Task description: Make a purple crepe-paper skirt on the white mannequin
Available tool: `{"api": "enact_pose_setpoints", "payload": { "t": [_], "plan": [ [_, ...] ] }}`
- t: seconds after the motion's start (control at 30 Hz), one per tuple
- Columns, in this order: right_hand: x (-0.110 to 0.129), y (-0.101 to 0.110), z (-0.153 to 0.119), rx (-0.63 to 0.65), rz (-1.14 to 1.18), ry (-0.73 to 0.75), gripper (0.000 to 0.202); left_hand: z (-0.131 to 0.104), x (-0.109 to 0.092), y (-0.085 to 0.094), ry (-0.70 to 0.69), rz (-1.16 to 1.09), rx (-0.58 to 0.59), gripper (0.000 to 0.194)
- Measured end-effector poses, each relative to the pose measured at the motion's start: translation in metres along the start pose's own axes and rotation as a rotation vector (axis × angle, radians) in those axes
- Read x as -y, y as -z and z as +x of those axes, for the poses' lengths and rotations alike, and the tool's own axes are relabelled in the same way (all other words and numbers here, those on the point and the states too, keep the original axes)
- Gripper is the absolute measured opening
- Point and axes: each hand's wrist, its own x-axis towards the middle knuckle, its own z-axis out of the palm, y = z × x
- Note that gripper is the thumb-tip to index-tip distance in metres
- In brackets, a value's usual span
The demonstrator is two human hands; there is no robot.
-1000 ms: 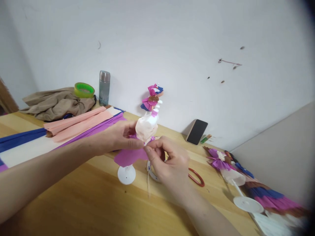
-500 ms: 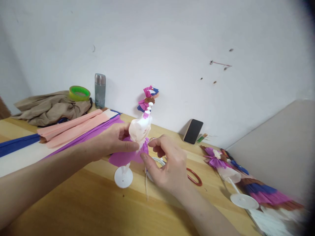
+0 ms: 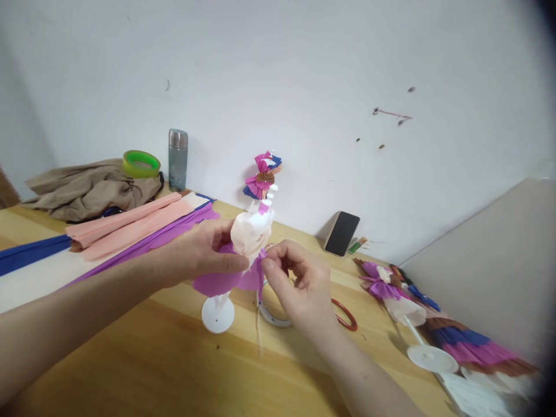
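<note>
A small white mannequin (image 3: 256, 226) stands on a round white base (image 3: 218, 315), leaning back toward the wall. Cream crepe paper covers its upper body, and a purple crepe paper skirt (image 3: 214, 282) flares below the waist. My left hand (image 3: 204, 255) is closed round the waist from the left, thumb in front, with the other fingers partly hidden behind it. At the right side of the waist, my right hand (image 3: 306, 284) pinches the gathered edge of the purple paper between thumb and index finger.
Folded crepe paper strips (image 3: 130, 226) lie left, near brown cloth (image 3: 95, 188), green tape (image 3: 141, 164) and a flask (image 3: 178, 159). White tape (image 3: 273, 319) and a red-brown handle loop (image 3: 346, 315) sit behind my right hand. A phone (image 3: 342, 233) leans on the wall; a second dressed figure (image 3: 403, 310) stands right.
My right thumb and index finger have closed on the purple paper's edge. The mannequin's upper part has shifted slightly right, with my left hand still round its waist.
</note>
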Motion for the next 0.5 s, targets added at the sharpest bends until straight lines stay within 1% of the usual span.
{"api": "enact_pose_setpoints", "payload": {
  "t": [0.07, 0.13, 0.27, 0.33, 0.4, 0.5],
  "plan": [
    [0.0001, -0.0006, -0.0002, -0.008, -0.022, 0.008, 0.018, 0.0001, 0.0002, -0.0002, -0.007, 0.002, 0.016, 0.032],
    [0.0003, -0.0010, 0.0001, -0.011, -0.010, -0.024, 0.019, 0.0002, -0.0001, -0.0007, -0.006, 0.009, 0.024, 0.031],
    [0.0021, 0.0000, 0.0029, 0.040, 0.134, -0.197, 0.018, 0.0005, -0.0005, -0.0023, -0.019, 0.018, 0.001, 0.030],
    [0.0031, 0.0007, 0.0041, 0.074, 0.203, -0.258, 0.019, 0.0012, 0.0002, -0.0029, -0.041, 0.020, 0.007, 0.031],
    [0.0040, 0.0008, 0.0040, 0.092, 0.230, -0.272, 0.020, 0.0021, 0.0013, -0.0037, -0.059, 0.022, 0.015, 0.033],
    [0.0060, -0.0003, 0.0020, 0.081, 0.163, -0.211, 0.018, 0.0025, 0.0030, -0.0056, -0.065, 0.010, 0.011, 0.035]
  ]
}}
